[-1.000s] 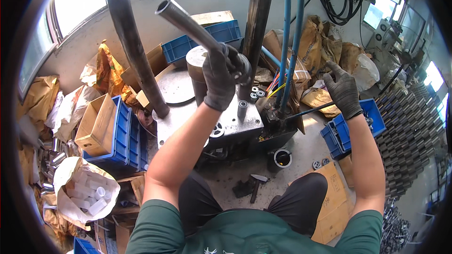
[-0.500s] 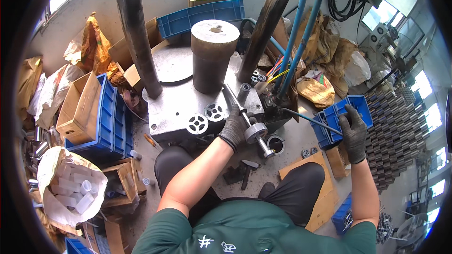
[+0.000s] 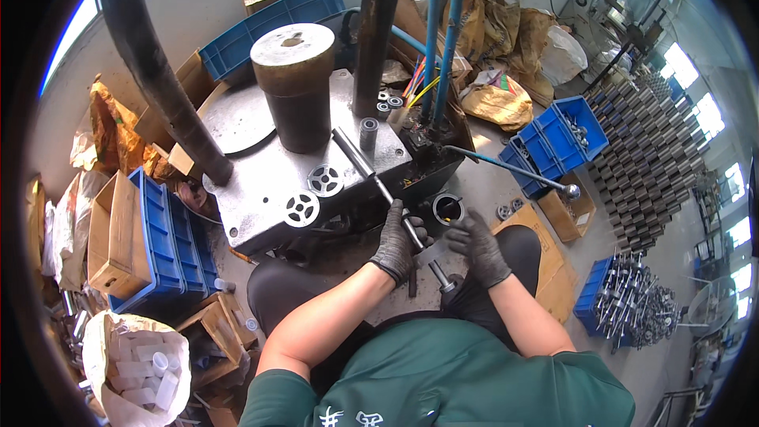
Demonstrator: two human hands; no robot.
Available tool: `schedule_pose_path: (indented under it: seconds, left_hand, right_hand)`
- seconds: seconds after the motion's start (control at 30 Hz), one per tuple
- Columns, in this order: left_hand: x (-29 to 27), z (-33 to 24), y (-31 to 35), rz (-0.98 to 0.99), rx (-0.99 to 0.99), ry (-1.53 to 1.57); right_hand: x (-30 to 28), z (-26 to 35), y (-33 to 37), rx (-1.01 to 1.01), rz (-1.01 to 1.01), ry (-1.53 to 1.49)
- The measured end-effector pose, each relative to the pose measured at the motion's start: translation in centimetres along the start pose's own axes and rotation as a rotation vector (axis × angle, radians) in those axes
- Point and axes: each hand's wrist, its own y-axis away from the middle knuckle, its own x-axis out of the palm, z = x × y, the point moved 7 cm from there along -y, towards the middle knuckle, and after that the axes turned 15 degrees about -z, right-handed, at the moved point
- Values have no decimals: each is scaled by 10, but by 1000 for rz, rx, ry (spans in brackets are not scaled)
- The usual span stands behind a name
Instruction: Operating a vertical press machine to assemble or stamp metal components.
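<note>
My left hand (image 3: 395,241), in a dark grey work glove, is closed around a long metal shaft (image 3: 383,187). The shaft slants from the press bed down toward my lap, with a blurred round collar (image 3: 432,252) below that hand. My right hand (image 3: 479,253), gloved alike, hovers beside the collar with its fingers apart and somewhat smeared; I see nothing in it. Two spoked metal discs, one the nearer disc (image 3: 301,209), lie at the front of the metal press bed (image 3: 261,182). A short metal sleeve (image 3: 368,134) stands upright by the shaft's upper end.
A thick ram cylinder (image 3: 294,103) and dark columns rise over the bed. A blue lever (image 3: 506,164) with a ball knob reaches out on the right, near blue bins (image 3: 545,146) and stacked metal tubes (image 3: 632,150). Blue crates (image 3: 170,237) and a sack of plastic sleeves (image 3: 107,348) stand left.
My right hand has left the lever's knob and come in beside the shaft. My left hand keeps its hold, and the shaft sits lower in the picture. The whole view has shifted.
</note>
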Motion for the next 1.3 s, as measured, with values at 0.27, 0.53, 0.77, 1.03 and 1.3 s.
schedule_pose_path:
  seconds: [0.27, 0.53, 0.77, 1.03, 1.3]
  left_hand:
    - [1, 22, 11, 140, 170, -181]
    - [-24, -31, -53, 327, 725, -552]
    - [-59, 10, -117, 557, 995, -1375]
    - [-88, 45, -113, 541, 887, -1979]
    - [-109, 46, -114, 547, 773, -2007]
  right_hand:
    - [36, -60, 36, 241, 142, -34]
    - [28, -53, 15, -332, 130, 55]
    - [-14, 31, 60, -486, 231, -243]
    - [-227, 67, 119, -478, -106, -465]
    - [-505, -161, 166, -114, -1141, -580]
